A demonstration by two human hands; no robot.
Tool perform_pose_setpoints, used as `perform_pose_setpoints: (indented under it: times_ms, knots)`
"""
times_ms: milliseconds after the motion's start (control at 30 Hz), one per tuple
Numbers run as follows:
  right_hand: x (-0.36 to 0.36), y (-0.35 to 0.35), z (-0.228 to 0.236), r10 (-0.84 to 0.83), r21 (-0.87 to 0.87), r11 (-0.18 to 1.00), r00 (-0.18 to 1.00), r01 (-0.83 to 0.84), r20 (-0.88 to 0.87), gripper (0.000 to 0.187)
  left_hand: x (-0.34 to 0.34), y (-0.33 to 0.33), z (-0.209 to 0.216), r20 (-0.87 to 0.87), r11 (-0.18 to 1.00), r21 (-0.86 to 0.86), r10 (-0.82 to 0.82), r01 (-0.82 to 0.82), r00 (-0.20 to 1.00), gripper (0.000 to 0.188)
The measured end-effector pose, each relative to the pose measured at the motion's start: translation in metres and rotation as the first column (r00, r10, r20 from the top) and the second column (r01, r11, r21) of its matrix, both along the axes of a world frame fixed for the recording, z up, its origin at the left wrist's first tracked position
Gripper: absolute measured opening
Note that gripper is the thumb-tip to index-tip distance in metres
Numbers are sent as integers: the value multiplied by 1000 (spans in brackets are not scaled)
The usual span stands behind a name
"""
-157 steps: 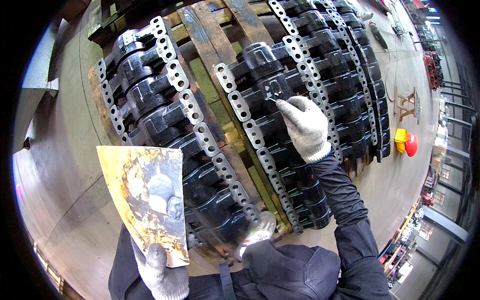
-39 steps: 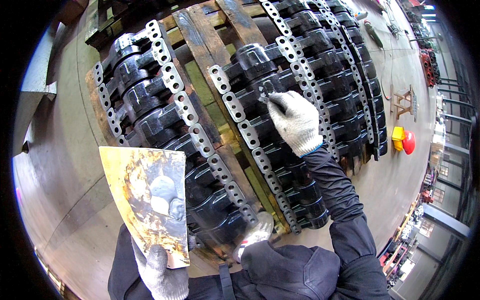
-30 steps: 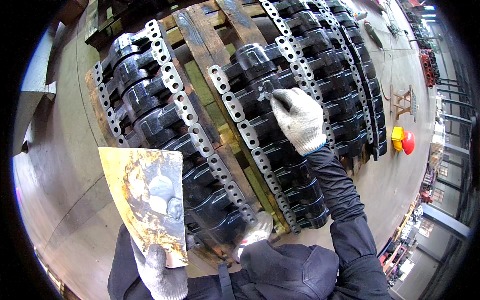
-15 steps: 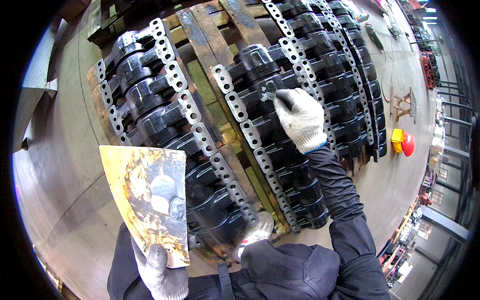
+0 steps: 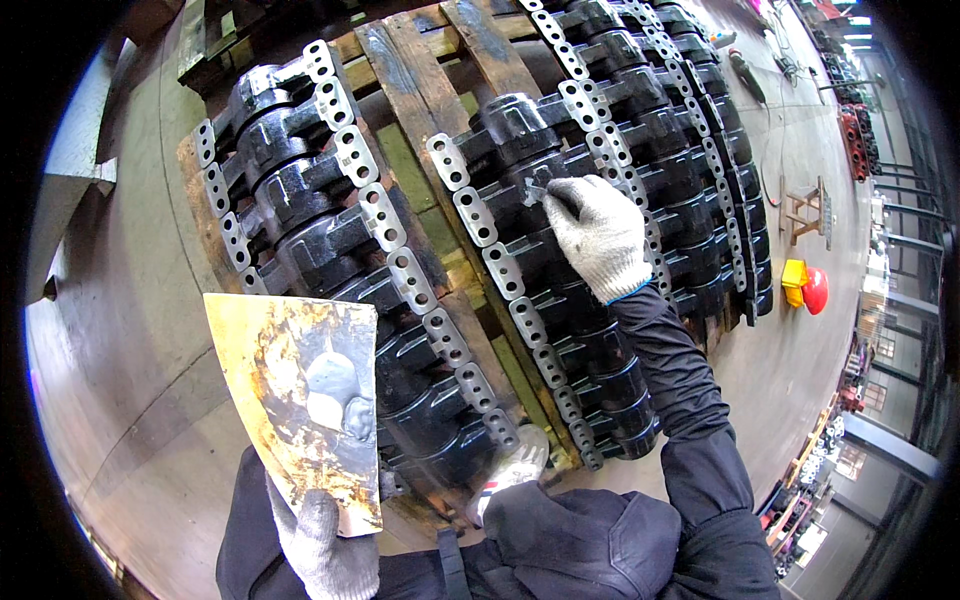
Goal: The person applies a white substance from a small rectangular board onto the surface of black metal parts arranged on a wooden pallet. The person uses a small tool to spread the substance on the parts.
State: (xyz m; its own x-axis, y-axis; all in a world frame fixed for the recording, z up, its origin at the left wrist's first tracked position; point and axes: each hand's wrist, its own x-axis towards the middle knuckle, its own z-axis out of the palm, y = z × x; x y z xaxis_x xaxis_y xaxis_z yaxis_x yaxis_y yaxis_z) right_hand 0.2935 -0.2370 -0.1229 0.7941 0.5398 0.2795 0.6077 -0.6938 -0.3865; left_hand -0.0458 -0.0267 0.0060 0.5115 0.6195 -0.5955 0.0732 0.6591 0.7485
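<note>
My left hand (image 5: 325,550), in a pale knitted glove, is closed on the lower end of a stained yellowish board (image 5: 262,385). On that board lie rounded lumps of grey-white putty (image 5: 333,378). My right hand (image 5: 597,232), also gloved, reaches over the middle row of black cast track links (image 5: 515,125). Its thumb and fingers are pinched together against one link. A grey smear (image 5: 533,192) shows on that link at the fingertips. Whether a thin tool sits in the pinch cannot be made out.
Rows of black links with drilled metal plates (image 5: 398,278) lie on a wooden pallet (image 5: 410,85). My shoe (image 5: 520,458) stands between two rows. On the floor at right are a red helmet (image 5: 816,290), a yellow object (image 5: 793,273), a small wooden stool (image 5: 806,210) and a power tool (image 5: 746,75).
My right hand has shifted very slightly left along the same link, and the grey smear looks a little different. The board has moved slightly right in the view.
</note>
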Motion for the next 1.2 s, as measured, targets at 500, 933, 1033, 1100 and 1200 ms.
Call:
perform_pose_setpoints:
  times_ms: [500,933,1033,1100,1200]
  knots:
    - [5,8,0,-17,19,1000,999,16,47,13,8,1,-1,64,997,33,-75,73,995,77]
    - [5,-4,17,-29,198,980,1000,26,10,13,11,2,2,67,997,-7,-72,72,995,77]
    - [0,-20,22,-143,254,951,978,178,-151,16,5,1,-3,52,1000,-4,-18,18,998,73]
    - [-2,-31,19,-172,342,898,936,277,-306,17,5,3,-2,86,999,-18,-42,44,995,71]
    - [1,-46,11,-188,383,853,894,354,-408,21,5,3,-4,84,999,-15,-42,44,996,70]
